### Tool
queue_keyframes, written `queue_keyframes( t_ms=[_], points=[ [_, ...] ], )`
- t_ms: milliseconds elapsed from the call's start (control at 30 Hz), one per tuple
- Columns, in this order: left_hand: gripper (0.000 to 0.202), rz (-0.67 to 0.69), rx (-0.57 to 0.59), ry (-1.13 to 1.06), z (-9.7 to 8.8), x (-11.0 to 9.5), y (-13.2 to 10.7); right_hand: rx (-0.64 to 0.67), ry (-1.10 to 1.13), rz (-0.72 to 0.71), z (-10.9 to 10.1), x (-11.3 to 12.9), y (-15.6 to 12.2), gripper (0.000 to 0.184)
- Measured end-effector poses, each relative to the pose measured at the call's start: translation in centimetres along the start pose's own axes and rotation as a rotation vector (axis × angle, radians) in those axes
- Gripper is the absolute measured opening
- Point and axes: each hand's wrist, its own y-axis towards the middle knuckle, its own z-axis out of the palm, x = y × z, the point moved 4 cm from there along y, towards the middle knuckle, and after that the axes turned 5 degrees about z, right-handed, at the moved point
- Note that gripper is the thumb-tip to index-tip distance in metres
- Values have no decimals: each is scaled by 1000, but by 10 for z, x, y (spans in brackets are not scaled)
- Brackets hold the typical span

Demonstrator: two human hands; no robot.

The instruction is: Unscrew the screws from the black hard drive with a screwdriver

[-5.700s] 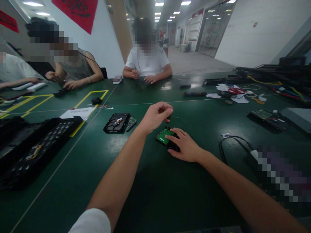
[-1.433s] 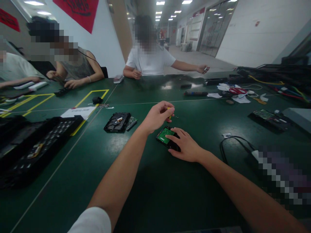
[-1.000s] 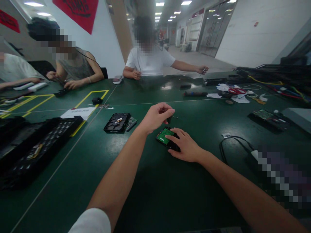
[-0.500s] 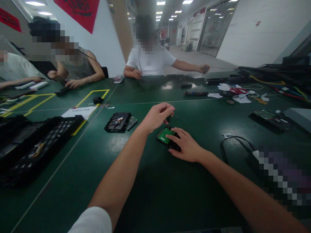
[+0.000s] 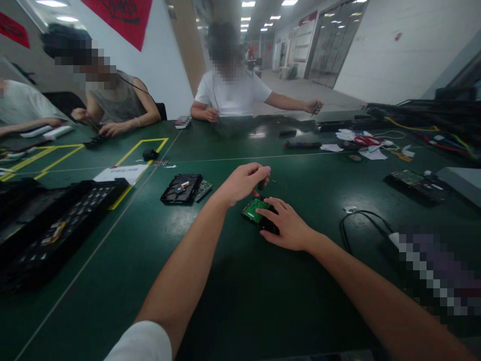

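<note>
A hard drive (image 5: 251,212) lies on the green table in front of me, its green circuit board facing up. My right hand (image 5: 287,224) grips its right side, with fingers over the board and the thumb at the near edge. Above the far edge of the drive, my left hand (image 5: 251,181) is closed around the dark handle of a screwdriver (image 5: 261,184); its tip is hidden. Several tiny screws (image 5: 274,181) lie just beyond my hands. To the left rests another black drive (image 5: 181,189), with a loose circuit board (image 5: 203,190) against its side.
A black slotted tray (image 5: 86,210) stands at the left. Another drive (image 5: 417,185) and a cable (image 5: 342,230) lie at the right. Scissors (image 5: 367,141), papers and wires are at the back right. Co-workers (image 5: 233,93) sit across the table, one holding a thin tool.
My left hand has dipped slightly and its fingers have turned a little around the screwdriver. My right hand and the hard drive stay in place.
</note>
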Motion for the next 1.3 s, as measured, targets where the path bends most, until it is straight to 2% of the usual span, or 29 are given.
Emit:
queue_keyframes(
  t_ms=[267, 433, 733, 900, 1100, 1300],
  points=[
    [36, -15, -44, 47, 0, 2, 0, 5, -13, 0, -1, 1, 0, 65],
    [27, -25, -60, -49, 0, 3, 1, -11, -10, -11, -2, 2, 0, 64],
    [35, -39, -35, -257, 2, 6, 1, 5, -15, -9, -2, 2, 0, 66],
    [29, -35, -53, -178, 2, 2, 0, 6, -18, -7, -3, 3, 1, 65],
    [33, -36, -163, -62, -2, 5, 2, 9, 4, 5, -4, 3, 0, 64],
    [23, -9, -84, -170, 3, 3, 1, 25, -3, 18, -2, 2, 0, 66]
  ],
)
